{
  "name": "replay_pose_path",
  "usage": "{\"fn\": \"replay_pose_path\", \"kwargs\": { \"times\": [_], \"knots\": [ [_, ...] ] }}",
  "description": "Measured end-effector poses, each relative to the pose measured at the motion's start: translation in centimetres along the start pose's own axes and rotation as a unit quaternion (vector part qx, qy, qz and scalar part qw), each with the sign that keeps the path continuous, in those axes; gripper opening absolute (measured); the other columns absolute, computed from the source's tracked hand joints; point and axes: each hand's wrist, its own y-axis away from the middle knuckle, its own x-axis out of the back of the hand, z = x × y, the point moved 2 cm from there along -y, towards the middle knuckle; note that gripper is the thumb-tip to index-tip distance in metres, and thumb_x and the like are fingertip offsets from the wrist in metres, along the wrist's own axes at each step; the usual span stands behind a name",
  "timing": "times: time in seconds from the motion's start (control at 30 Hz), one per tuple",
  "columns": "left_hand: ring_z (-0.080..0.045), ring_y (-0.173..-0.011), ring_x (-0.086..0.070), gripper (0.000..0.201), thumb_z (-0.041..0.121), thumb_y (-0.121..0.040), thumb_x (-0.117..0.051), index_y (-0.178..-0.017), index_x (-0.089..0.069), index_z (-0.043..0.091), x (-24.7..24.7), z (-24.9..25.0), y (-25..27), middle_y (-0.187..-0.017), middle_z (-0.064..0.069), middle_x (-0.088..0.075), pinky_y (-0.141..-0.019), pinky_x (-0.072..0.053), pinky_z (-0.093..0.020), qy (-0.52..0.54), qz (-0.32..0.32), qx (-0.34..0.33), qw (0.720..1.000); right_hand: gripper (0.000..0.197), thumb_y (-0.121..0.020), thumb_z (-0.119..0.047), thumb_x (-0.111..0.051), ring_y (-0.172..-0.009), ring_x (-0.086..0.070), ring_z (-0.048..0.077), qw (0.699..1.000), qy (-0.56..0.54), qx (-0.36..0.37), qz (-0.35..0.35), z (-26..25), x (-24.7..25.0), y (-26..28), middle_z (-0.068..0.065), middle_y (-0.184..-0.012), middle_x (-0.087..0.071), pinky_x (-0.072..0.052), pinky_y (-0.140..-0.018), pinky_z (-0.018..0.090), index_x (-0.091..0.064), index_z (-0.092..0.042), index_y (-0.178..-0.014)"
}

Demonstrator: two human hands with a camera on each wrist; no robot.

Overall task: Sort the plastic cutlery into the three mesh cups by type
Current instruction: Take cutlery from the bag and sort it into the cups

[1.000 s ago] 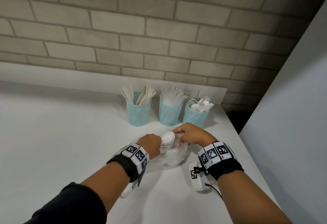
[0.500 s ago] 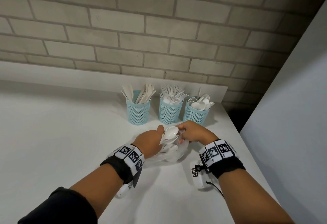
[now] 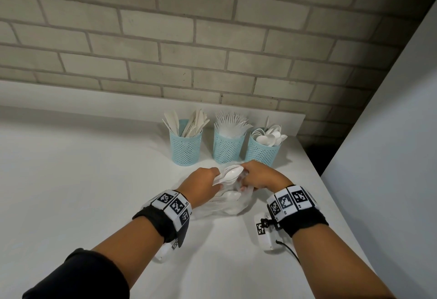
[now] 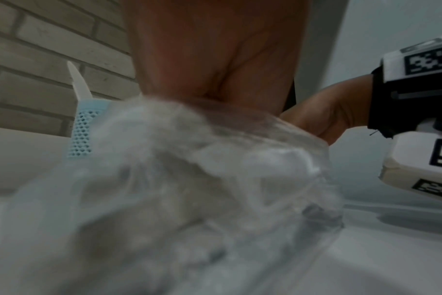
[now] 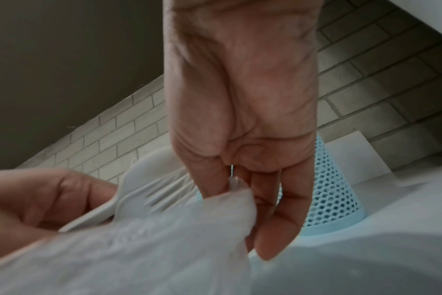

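Three light-blue mesh cups stand in a row by the wall: the left cup holds knives, the middle cup forks, the right cup spoons. In front of them lies a clear plastic bag with more white spoons inside. My left hand grips a bunch of white spoons by their handles, bowls pointing right, just above the bag's mouth. My right hand pinches the bag's edge between thumb and fingers. The spoon handles show beside that pinch in the right wrist view.
The white counter ends at a low ledge under a brick wall. A grey panel rises at the right, with the counter's right edge close to my right wrist. The bag fills the left wrist view.
My left hand has drawn the bunch of spoons up and forward out of the bag, toward the cups. My right hand has moved forward with the bag's edge in its pinch.
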Motion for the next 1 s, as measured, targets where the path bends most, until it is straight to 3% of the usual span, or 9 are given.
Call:
{"fn": "replay_pose_path", "kwargs": {
  "times": [0.2, 0.33, 0.43, 0.53, 0.63, 0.73, 0.83, 0.9, 1.0],
  "knots": [
    [-0.026, -0.103, -0.058, 0.032, 0.020, -0.091, -0.053, -0.120, -0.050, 0.006, -0.3, -0.1, -0.2, -0.116, -0.012, -0.062, -0.085, -0.044, -0.029, 0.071, -0.039, 0.008, 0.997, 0.036, -0.084, 0.001, -0.054, -0.077, -0.059, 0.021, 1.000, 0.003, -0.015, -0.002, 0.1, 0.0, 0.1, 0.000, -0.088, -0.060, -0.050, -0.064, 0.028, -0.063, -0.014, -0.116],
    [-0.023, -0.099, -0.058, 0.045, 0.033, -0.088, -0.061, -0.120, -0.043, 0.007, -0.3, -0.5, -0.3, -0.112, -0.007, -0.060, -0.080, -0.043, -0.028, 0.116, -0.080, 0.041, 0.989, 0.055, -0.081, 0.007, -0.051, -0.074, -0.061, 0.015, 1.000, -0.015, -0.019, -0.006, 0.3, -0.2, -0.1, -0.003, -0.094, -0.060, -0.050, -0.061, 0.025, -0.056, -0.020, -0.129],
    [-0.018, -0.099, -0.056, 0.054, 0.043, -0.083, -0.066, -0.122, -0.046, 0.011, -0.1, -0.7, -0.5, -0.110, 0.000, -0.057, -0.080, -0.042, -0.024, 0.140, -0.106, 0.054, 0.983, 0.060, -0.079, 0.004, -0.058, -0.086, -0.062, 0.018, 1.000, -0.016, -0.016, -0.008, 0.4, -0.2, -0.2, 0.000, -0.105, -0.060, -0.053, -0.072, 0.028, -0.053, -0.021, -0.133],
    [-0.010, -0.084, -0.053, 0.037, 0.050, -0.088, -0.054, -0.103, -0.051, 0.017, 0.3, -0.6, -0.7, -0.092, 0.007, -0.055, -0.066, -0.037, -0.017, 0.153, -0.124, 0.055, 0.979, 0.060, -0.082, 0.004, -0.056, -0.102, -0.061, 0.023, 1.000, -0.015, -0.013, -0.006, 0.6, -0.1, -0.1, 0.005, -0.126, -0.057, -0.052, -0.084, 0.031, -0.048, -0.019, -0.137],
    [-0.005, -0.064, -0.043, 0.041, 0.051, -0.094, -0.040, -0.080, -0.047, 0.014, 0.4, -0.9, -0.7, -0.073, 0.005, -0.048, -0.059, -0.032, -0.019, 0.172, -0.120, 0.070, 0.975, 0.060, -0.083, 0.006, -0.052, -0.095, -0.061, 0.021, 1.000, -0.020, -0.013, -0.004, 0.9, -0.1, -0.2, 0.006, -0.129, -0.056, -0.053, -0.082, 0.032, -0.048, -0.020, -0.137],
    [-0.012, -0.059, -0.035, 0.038, 0.036, -0.093, -0.053, -0.064, -0.041, 0.014, 0.2, -1.7, -0.9, -0.063, 0.002, -0.038, -0.055, -0.025, -0.021, 0.133, -0.106, 0.068, 0.983, 0.060, -0.083, 0.009, -0.047, -0.090, -0.059, 0.019, 1.000, -0.023, -0.014, -0.002, 0.9, -0.2, -0.3, 0.004, -0.132, -0.053, -0.053, -0.077, 0.030, -0.049, -0.020, -0.135],
    [-0.020, -0.077, -0.049, 0.018, 0.024, -0.088, -0.062, -0.087, -0.061, 0.006, 0.0, -1.5, -1.0, -0.082, -0.002, -0.057, -0.064, -0.032, -0.022, 0.031, -0.086, 0.044, 0.995, 0.062, -0.081, 0.011, -0.051, -0.094, -0.057, 0.017, 0.999, -0.029, -0.012, -0.001, 0.8, -0.3, -0.4, 0.002, -0.135, -0.051, -0.051, -0.070, 0.025, -0.050, -0.019, -0.135],
    [-0.025, -0.093, -0.057, 0.024, 0.020, -0.087, -0.061, -0.101, -0.063, 0.000, -0.3, -1.1, -1.1, -0.102, -0.010, -0.064, -0.072, -0.036, -0.024, -0.020, -0.078, 0.031, 0.996, 0.063, -0.079, 0.012, -0.054, -0.101, -0.056, 0.017, 0.999, -0.042, -0.007, -0.001, 0.6, -0.3, -0.3, 0.001, -0.136, -0.051, -0.047, -0.066, 0.020, -0.051, -0.018, -0.135],
    [-0.028, -0.104, -0.057, 0.029, 0.021, -0.087, -0.061, -0.108, -0.060, 0.001, -0.8, -0.7, -1.4, -0.112, -0.014, -0.062, -0.080, -0.040, -0.027, -0.068, -0.093, 0.039, 0.993, 0.063, -0.078, 0.012, -0.057, -0.114, -0.053, 0.018, 0.999, -0.047, 0.006, 0.002, 0.1, -0.2, -0.1, 0.000, -0.138, -0.051, -0.042, -0.062, 0.016, -0.050, -0.016, -0.135]
  ]
}}
